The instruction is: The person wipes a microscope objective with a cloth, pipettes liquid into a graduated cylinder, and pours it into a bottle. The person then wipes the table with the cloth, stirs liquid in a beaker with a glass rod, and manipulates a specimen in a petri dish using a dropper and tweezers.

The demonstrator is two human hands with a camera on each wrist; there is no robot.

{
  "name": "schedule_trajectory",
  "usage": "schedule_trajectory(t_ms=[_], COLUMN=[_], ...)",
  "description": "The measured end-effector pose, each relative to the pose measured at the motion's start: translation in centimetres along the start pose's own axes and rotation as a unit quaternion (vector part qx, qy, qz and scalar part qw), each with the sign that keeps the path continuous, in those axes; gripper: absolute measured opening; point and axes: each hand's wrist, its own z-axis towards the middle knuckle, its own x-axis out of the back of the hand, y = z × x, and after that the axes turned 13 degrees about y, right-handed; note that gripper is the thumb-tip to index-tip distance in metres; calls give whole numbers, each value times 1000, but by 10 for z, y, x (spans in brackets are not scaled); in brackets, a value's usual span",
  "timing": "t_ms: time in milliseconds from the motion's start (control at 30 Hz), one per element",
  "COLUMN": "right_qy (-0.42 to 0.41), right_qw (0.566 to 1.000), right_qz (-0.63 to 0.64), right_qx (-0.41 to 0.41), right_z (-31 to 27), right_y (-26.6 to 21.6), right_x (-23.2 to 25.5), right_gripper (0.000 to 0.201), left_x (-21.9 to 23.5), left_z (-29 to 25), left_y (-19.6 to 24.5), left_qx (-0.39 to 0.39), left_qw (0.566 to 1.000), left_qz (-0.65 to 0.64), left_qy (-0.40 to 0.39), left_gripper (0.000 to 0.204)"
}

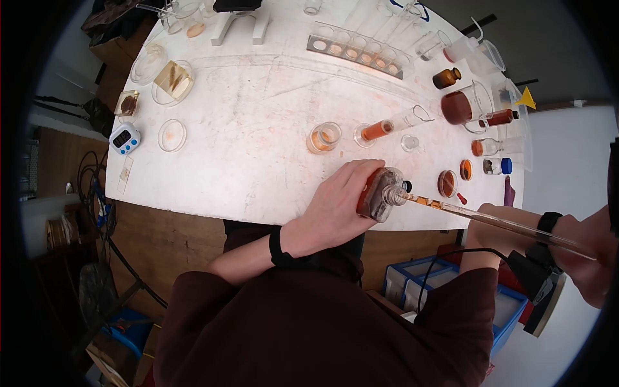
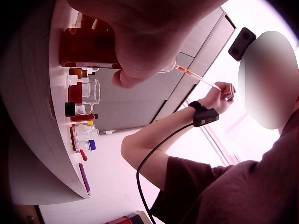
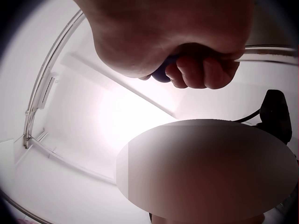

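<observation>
My left hand [image 1: 335, 197] grips a glass bottle [image 1: 376, 200] of red-brown liquid at the table's front edge, fingers round its side and its open neck tilted to the right. In the left wrist view the bottle [image 2: 86, 49] shows dark red beside the thumb. From the bottle's mouth a long glass pipette [image 1: 490, 220] slants up to the right, orange liquid in its lower part. Raised near the head, my right hand [image 2: 218, 99] holds the pipette's upper end. In the right wrist view its curled fingers [image 3: 201, 72] close round a dark blue bulb [image 3: 161, 73].
Beyond the left hand stand a small beaker [image 1: 324, 137] and a measuring cylinder [image 1: 379, 131] with orange liquid. At the right are a glass jug [image 1: 456, 108], a brown bottle [image 1: 445, 79] and small dishes. A tube rack [image 1: 354, 57] stands behind; a timer [image 1: 125, 138] lies left.
</observation>
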Motion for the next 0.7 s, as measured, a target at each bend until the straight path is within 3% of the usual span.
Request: schedule_trajectory(t_ms=[100, 133, 200, 533, 567, 633, 700], right_qy=[-1, -1, -1, -38, -39, 42, 32], right_qw=[1000, 1000, 999, 972, 972, 990, 990], right_qz=[8, 10, 13, -125, -125, -89, -91], right_qx=[19, 26, 32, -197, -197, -106, -107], right_z=[146, 151, 149, 134, 131, 127, 127], right_y=[277, 293, 290, 300, 307, 323, 325], right_x=[-99, -109, -105, -85, -86, -94, -92], right_gripper=[27, 27, 27, 13, 13, 18, 20], left_x=[-1, -1, -1, 1, 2, 1, 1], left_z=[-1, -1, 0, 1, 1, 1, 1], left_y=[-1, -1, -1, 2, 2, 1, 1], left_qx=[-5, -6, -8, 2, 6, 0, -5], left_qw=[1000, 1000, 1000, 1000, 1000, 1000, 1000], left_qz=[1, 2, 3, -4, -2, 1, 2], left_qy=[3, 6, 9, -3, -7, 2, 9], left_gripper=[76, 76, 75, 75, 75, 75, 75])
